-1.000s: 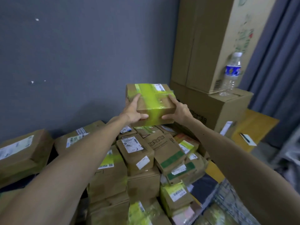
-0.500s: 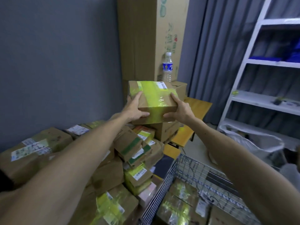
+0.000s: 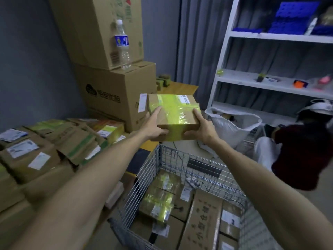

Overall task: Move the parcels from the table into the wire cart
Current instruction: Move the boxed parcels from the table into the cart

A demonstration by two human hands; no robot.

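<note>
Parcel (image 3: 173, 116) with yellow-green tape is in air, between my two hands. My left hand (image 3: 155, 129) grips left edge, my right hand (image 3: 201, 129) grips right edge; fingers (image 3: 157, 112) lie curled over top, thumbs on front side. Wire cart (image 3: 144, 179) just below fingers, other parcels (image 3: 158, 201) inside. Pile of parcels (image 3: 36, 154) on worktop (image 3: 182, 88), left of fingers.

Holding both bare arms out forward, nearly straight. Gripping a parcel (image 3: 177, 114) from either side: left hand (image 3: 155, 126) on its left edge, right hand (image 3: 202, 128) on its right, each with a finger laid along the top and the thumb on the near face.
</note>
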